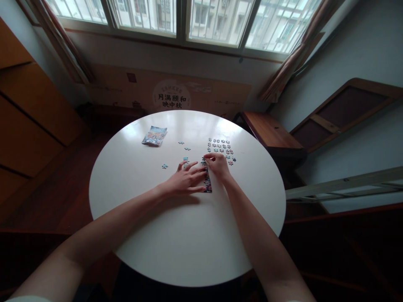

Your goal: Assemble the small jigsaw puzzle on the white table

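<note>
Beyond the white round table (163,251), a cardboard panel printed with Chinese characters (201,89) stands below the barred windows (214,19). Curtains (288,63) hang at both sides. An orange-brown cabinet (34,100) stands at the left; a wooden side table (267,130) sits near the right wall (333,54).

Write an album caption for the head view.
Two bare hands, left and right, at work on a partly joined jigsaw on a round white table, loose pieces beyond.

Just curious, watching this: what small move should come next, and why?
Probably press the puzzle piece down with the right hand: its fingertips are there, at the far end of the joined section, and the left hand lies over that section.
</note>
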Tool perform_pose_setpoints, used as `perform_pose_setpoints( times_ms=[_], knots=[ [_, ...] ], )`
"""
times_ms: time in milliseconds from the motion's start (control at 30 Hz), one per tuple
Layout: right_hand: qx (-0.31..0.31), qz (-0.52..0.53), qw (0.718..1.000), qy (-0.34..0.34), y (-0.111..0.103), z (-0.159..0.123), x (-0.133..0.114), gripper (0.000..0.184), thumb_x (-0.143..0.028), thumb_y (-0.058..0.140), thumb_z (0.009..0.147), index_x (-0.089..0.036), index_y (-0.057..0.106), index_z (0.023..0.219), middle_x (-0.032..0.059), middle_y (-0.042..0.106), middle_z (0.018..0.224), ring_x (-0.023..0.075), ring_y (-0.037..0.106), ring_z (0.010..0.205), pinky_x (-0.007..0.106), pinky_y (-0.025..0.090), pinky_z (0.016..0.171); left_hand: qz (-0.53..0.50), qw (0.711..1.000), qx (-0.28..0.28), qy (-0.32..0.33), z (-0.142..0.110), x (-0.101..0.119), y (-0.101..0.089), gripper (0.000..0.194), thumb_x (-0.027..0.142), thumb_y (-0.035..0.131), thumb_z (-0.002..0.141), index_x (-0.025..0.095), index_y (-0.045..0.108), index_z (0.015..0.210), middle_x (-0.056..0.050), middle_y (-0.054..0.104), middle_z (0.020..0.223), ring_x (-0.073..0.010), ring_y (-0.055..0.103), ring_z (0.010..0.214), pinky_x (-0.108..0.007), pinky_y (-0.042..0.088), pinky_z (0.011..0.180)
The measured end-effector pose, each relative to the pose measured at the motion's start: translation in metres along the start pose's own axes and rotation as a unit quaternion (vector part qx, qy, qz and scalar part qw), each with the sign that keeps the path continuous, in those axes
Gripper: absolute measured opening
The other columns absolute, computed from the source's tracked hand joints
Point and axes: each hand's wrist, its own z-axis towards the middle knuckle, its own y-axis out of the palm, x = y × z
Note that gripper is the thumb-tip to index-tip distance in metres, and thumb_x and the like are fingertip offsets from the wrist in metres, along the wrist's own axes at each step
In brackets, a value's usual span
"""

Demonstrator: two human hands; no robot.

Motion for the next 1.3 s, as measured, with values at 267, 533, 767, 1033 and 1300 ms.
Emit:
perform_pose_setpoints(
  times_ms=[267, 533, 767, 1033, 1300],
  knots=[
    [0.022, -0.063, 0.997, -0.047, 0.007, -0.001, 0.006, 0.019, -0.011, 0.059, 0.080, -0.018, 0.076, 0.085, 0.0072, 0.072, 0.089, 0.0184, 0.065, 0.080, 0.031, 0.051, 0.081, 0.000, 1.000, 0.004, -0.006, -0.001, 0.000, 0.002, 0.060, 0.065, 0.038, 0.092, 0.033, 0.044, 0.142, -0.003, 0.045, 0.149, -0.0325, 0.026, 0.142, -0.053, 0.006, 0.115],
    [0.030, -0.099, 0.991, -0.083, 0.010, -0.004, 0.007, 0.022, -0.009, 0.057, 0.081, -0.016, 0.075, 0.091, 0.0091, 0.066, 0.096, 0.0194, 0.063, 0.087, 0.031, 0.049, 0.083, 0.006, 1.000, -0.001, -0.013, -0.001, 0.001, 0.001, 0.058, 0.064, 0.039, 0.092, 0.035, 0.044, 0.142, -0.001, 0.041, 0.151, -0.0312, 0.025, 0.142, -0.051, 0.008, 0.116],
    [-0.022, -0.135, 0.987, -0.086, 0.004, -0.007, -0.001, 0.023, -0.008, 0.055, 0.083, -0.016, 0.076, 0.087, 0.0084, 0.066, 0.093, 0.0185, 0.062, 0.086, 0.029, 0.049, 0.082, -0.002, 1.000, -0.005, -0.008, 0.000, 0.000, 0.000, 0.058, 0.063, 0.037, 0.093, 0.034, 0.043, 0.143, -0.002, 0.042, 0.150, -0.0301, 0.030, 0.139, -0.050, 0.008, 0.115],
    [-0.027, -0.139, 0.986, -0.084, 0.005, -0.009, -0.004, 0.027, -0.005, 0.052, 0.082, -0.015, 0.076, 0.088, 0.0096, 0.066, 0.095, 0.0181, 0.062, 0.087, 0.028, 0.048, 0.083, -0.002, 1.000, 0.000, -0.001, -0.001, -0.001, 0.001, 0.059, 0.063, 0.036, 0.093, 0.033, 0.044, 0.143, -0.003, 0.043, 0.150, -0.0308, 0.034, 0.135, -0.051, 0.011, 0.113],
    [-0.047, -0.127, 0.986, -0.101, 0.004, -0.009, -0.004, 0.028, -0.005, 0.049, 0.083, -0.013, 0.076, 0.086, 0.0102, 0.066, 0.094, 0.0177, 0.062, 0.084, 0.028, 0.048, 0.082, 0.002, 1.000, 0.007, 0.001, 0.000, -0.001, 0.001, 0.058, 0.062, 0.037, 0.093, 0.031, 0.044, 0.142, -0.005, 0.045, 0.148, -0.0296, 0.036, 0.135, -0.050, 0.014, 0.112]
  ],
)
